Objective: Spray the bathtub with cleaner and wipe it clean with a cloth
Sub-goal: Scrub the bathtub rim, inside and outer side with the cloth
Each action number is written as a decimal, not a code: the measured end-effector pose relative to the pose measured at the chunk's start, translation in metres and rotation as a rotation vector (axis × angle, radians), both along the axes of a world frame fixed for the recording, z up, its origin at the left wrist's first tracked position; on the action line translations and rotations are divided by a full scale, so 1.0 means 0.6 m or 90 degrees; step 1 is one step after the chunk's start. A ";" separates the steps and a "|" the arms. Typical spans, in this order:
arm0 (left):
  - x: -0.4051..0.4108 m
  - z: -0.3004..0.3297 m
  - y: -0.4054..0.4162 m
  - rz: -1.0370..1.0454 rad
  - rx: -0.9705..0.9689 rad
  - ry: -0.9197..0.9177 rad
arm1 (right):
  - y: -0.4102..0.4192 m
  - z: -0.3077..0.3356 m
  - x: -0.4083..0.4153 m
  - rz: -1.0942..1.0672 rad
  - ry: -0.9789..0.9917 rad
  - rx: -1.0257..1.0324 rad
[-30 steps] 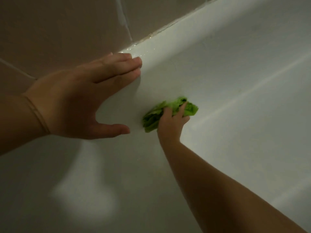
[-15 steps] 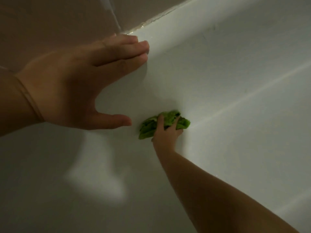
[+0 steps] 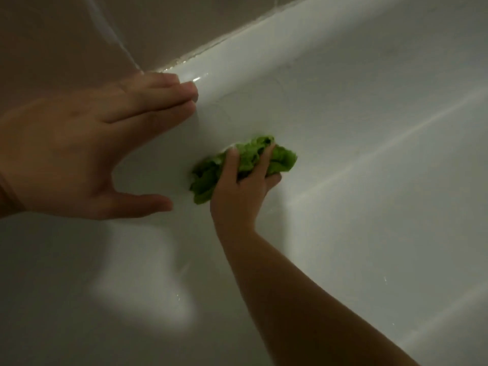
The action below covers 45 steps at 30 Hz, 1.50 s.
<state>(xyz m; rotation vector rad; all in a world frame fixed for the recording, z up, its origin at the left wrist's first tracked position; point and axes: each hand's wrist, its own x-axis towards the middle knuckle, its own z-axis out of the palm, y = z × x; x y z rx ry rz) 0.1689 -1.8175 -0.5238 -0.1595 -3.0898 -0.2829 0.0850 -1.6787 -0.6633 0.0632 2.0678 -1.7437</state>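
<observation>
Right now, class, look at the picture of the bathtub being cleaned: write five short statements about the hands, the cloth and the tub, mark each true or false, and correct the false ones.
1. The right hand grips a green cloth. True.
2. The cloth lies flat and fully spread out. False: it is bunched up under the fingers.
3. The left hand holds a spray bottle. False: it holds nothing; its straight fingers rest against the bathtub near the rim.
4. The cloth is pressed against the white inner wall of the tub. True.
5. The two hands overlap on the cloth. False: they are apart, and only the right hand touches it.
</observation>
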 end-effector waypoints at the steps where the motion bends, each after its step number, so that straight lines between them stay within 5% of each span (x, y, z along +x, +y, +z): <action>1: -0.002 0.001 -0.005 -0.033 -0.026 -0.001 | -0.001 0.014 -0.029 -0.034 0.090 -0.020; 4: -0.013 0.006 -0.009 -0.023 -0.037 0.017 | 0.000 0.022 -0.126 -0.157 0.209 0.025; 9: -0.013 0.002 -0.006 -0.023 -0.040 0.036 | 0.004 -0.004 -0.077 -0.087 0.058 0.046; 12: -0.016 0.001 -0.007 -0.020 -0.038 0.031 | -0.004 0.060 -0.066 -0.033 0.189 -0.005; 15: -0.020 0.000 -0.009 -0.025 -0.034 0.028 | -0.015 0.104 -0.148 -0.169 0.255 0.000; 18: -0.027 0.001 -0.008 -0.032 -0.038 0.034 | -0.022 0.089 -0.210 -0.314 0.122 -0.021; 21: -0.039 0.001 -0.004 -0.037 -0.035 0.041 | -0.021 0.074 -0.159 -0.269 0.041 0.010; 25: -0.055 -0.001 -0.001 -0.040 -0.037 0.044 | -0.022 0.105 -0.109 -0.136 0.192 -0.012; 29: -0.066 -0.002 0.000 -0.052 -0.041 0.049 | -0.013 0.090 -0.214 -0.267 0.269 -0.022; 35: -0.081 -0.004 0.004 -0.066 -0.049 0.064 | 0.006 -0.026 -0.143 -0.167 0.020 0.027; 38: -0.087 -0.006 0.005 -0.064 -0.049 0.070 | -0.003 -0.003 -0.112 -0.124 0.073 -0.009; 42: -0.095 -0.006 0.008 -0.065 -0.047 0.075 | 0.001 -0.045 -0.194 -0.242 0.149 0.041; 45: -0.098 -0.007 0.008 -0.067 -0.045 0.086 | 0.024 -0.121 -0.184 -0.198 -0.052 0.121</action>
